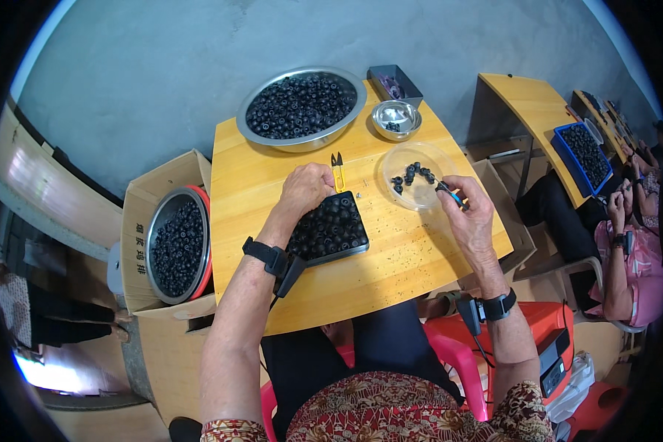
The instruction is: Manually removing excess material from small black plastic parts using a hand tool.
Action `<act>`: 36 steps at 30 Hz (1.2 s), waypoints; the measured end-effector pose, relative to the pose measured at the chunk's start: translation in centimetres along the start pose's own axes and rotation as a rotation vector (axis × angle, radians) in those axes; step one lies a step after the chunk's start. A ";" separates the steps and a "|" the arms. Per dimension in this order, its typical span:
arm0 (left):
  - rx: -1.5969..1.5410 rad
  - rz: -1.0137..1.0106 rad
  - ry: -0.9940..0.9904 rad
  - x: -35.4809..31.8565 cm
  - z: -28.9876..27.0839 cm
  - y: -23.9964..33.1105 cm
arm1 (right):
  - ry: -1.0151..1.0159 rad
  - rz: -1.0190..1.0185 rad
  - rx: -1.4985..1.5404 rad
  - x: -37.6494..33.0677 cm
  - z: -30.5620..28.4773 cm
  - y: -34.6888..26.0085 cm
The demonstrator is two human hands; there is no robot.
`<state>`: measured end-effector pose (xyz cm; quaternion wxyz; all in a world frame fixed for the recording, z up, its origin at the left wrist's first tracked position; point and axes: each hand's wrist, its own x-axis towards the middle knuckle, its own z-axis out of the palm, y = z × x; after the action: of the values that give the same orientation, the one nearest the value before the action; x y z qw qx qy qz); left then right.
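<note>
I watch a small black tray packed with dark round rubber-like rings (pixel 330 228) sit at the middle of the pale wooden surface (pixel 390 272), its far corner under the left hand (pixel 307 188), whose fingers curl shut over the rings there; whether they pinch one I cannot tell. The right hand (pixel 473 210) has its fingers clamped on a small blue-handled tool (pixel 449 194), its tip at the rim of a clear round plastic dish (pixel 418 175) holding a few loose rings. Yellow-handled snips (pixel 337 172) lie just beyond the tray. My judgement: the work goes best one ring at a time, the tray held steady and the tool kept low over the dish. A large steel bowl of rings (pixel 300 107), a small steel bowl (pixel 395 119) and a grey bin (pixel 395 82) line the far edge; another steel bowl of rings (pixel 177 243) sits in a cardboard box at left.
</note>
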<state>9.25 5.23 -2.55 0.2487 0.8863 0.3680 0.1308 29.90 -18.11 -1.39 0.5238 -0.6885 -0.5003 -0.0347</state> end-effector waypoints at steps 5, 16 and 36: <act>-0.051 0.002 0.069 -0.1 0.4 -0.5 | 0.011 -0.013 0.009 0.3 0.4 0.1; -1.033 -0.018 0.172 -8.0 -4.1 5.4 | -0.033 0.021 -0.063 0.2 0.2 -1.5; -1.700 0.085 -0.015 -20.2 -0.5 11.8 | -0.122 -0.308 0.179 -7.0 -3.9 -13.6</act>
<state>1.97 -16.21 3.25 0.8272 0.4122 0.1093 0.3660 18.38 -26.26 5.74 0.5401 -0.5553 -0.6318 -0.0279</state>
